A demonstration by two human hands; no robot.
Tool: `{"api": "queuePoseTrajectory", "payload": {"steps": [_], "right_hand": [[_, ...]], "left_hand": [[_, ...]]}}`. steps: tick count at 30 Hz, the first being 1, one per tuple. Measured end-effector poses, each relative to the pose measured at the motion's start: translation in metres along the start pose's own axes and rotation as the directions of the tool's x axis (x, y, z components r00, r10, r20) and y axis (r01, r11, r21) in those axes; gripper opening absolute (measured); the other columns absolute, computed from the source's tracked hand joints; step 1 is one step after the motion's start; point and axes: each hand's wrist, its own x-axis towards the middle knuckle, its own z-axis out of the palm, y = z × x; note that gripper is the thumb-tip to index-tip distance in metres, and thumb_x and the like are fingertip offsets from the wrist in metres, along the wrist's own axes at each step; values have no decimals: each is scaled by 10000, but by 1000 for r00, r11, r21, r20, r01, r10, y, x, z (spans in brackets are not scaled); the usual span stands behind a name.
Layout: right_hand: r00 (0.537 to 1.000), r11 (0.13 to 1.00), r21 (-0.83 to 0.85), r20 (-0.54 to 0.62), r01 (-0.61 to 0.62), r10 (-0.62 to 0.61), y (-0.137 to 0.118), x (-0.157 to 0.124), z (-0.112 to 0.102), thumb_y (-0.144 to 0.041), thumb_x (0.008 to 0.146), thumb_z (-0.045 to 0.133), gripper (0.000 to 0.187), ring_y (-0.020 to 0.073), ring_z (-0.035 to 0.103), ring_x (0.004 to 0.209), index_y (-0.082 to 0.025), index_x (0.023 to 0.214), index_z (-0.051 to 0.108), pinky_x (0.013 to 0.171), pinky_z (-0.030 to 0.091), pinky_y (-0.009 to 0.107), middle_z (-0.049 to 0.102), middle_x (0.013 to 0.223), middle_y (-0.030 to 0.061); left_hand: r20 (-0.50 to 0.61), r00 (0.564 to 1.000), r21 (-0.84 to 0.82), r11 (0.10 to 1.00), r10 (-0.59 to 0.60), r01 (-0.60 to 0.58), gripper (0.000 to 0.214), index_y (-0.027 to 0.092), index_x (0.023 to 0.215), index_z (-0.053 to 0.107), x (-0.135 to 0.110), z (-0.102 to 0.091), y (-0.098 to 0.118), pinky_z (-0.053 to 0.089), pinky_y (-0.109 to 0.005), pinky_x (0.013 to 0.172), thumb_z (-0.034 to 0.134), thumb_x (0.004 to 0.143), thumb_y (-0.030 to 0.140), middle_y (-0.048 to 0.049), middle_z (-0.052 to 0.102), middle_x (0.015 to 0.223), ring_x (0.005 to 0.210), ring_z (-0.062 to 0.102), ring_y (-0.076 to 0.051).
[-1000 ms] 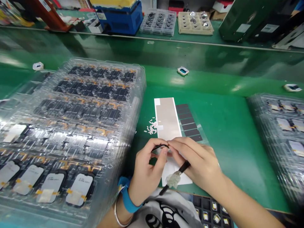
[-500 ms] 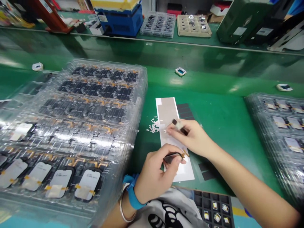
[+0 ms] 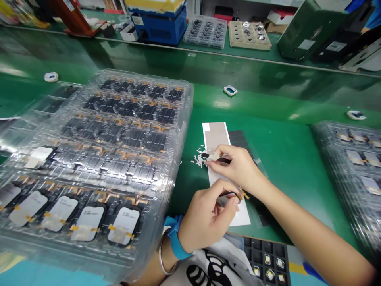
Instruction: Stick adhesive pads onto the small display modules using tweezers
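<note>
My left hand (image 3: 205, 220) is closed on a small dark flat part with an orange flex tail (image 3: 228, 196), held just above the near end of a white backing strip (image 3: 217, 137). My right hand (image 3: 238, 167) pinches black tweezers wrapped in pale tape (image 3: 216, 158). The tweezers' tip reaches left to a pile of small white scraps (image 3: 198, 159) at the strip's left edge. A sheet of dark rectangular pads (image 3: 239, 139) lies partly under the strip on its right side.
A tall stack of clear blister trays with dark parts (image 3: 98, 159) fills the left. Another tray stack (image 3: 354, 167) sits at the right. A black tray of small components (image 3: 268, 262) is near my lap. Bins and boxes line the far bench (image 3: 208, 29).
My right hand moved away from the left hand, up the strip, then left until the tweezers' tip reached the white scraps. My left hand stayed near the strip's near end, holding the part.
</note>
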Motion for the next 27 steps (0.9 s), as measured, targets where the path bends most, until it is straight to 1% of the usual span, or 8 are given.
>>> {"api": "queuePoseTrajectory", "payload": {"steps": [3,5,8,12,16,21,24,27], "right_hand": [[999,980,195,-21,-34,38,0,-12,-9,-313,826,724,208,104,536,624,-187,749,578,598,406,230,612,702,-21],[994,928,359,83,-97,72,0,-22,-15,-355,832,740,216,95,536,593,-182,768,629,573,415,224,637,704,-13],[955,780,581,288,-232,69,1,-35,-17,-431,820,775,271,103,577,558,-180,791,678,562,454,233,668,664,-5],[934,668,690,357,-279,20,6,-43,-13,-425,893,721,269,123,658,656,-182,780,710,652,517,248,708,681,9],[938,659,693,341,-292,58,9,-44,-12,-448,841,774,304,94,582,577,-167,737,721,552,448,215,696,659,7],[939,718,628,328,-299,104,10,-47,-12,-481,839,762,345,53,356,469,-156,729,729,446,241,211,589,545,-23],[950,772,583,298,-255,88,8,-48,-12,-457,866,736,332,47,224,454,-152,735,735,440,144,237,454,464,-62],[976,829,536,214,-157,47,4,-49,-12,-385,876,729,269,49,181,458,-152,742,746,443,131,242,325,445,-92]], "left_hand": [[-105,994,-114,993,23,-35,22,209,1018,529,-3,1,-4,414,-208,571,542,1007,224,11,608,773,618,553,-109],[-169,985,-177,982,35,-66,43,220,1058,486,-4,2,-6,413,-211,612,516,1038,244,26,563,779,646,519,-106],[-202,979,-219,974,16,-61,41,232,1067,440,-4,3,-7,395,-206,624,472,1071,258,45,522,753,664,495,-105],[-196,981,-199,979,0,-40,58,235,1060,440,-3,3,-5,388,-200,617,487,1072,267,52,526,735,661,487,-102],[-195,981,-157,987,-12,-19,66,238,1081,460,-2,2,-5,383,-194,604,511,1063,277,57,518,720,648,469,-99],[-189,981,-154,988,-51,22,96,241,1079,452,-4,2,-8,351,-187,557,511,1064,315,57,487,725,620,423,-94],[-166,982,-170,984,-86,57,114,247,1096,451,-7,2,-9,338,-190,543,484,1075,354,46,492,749,644,428,-101],[-144,987,-209,977,-78,47,142,245,1117,456,-9,0,-10,364,-200,581,448,1087,384,35,521,767,674,449,-108]]}}
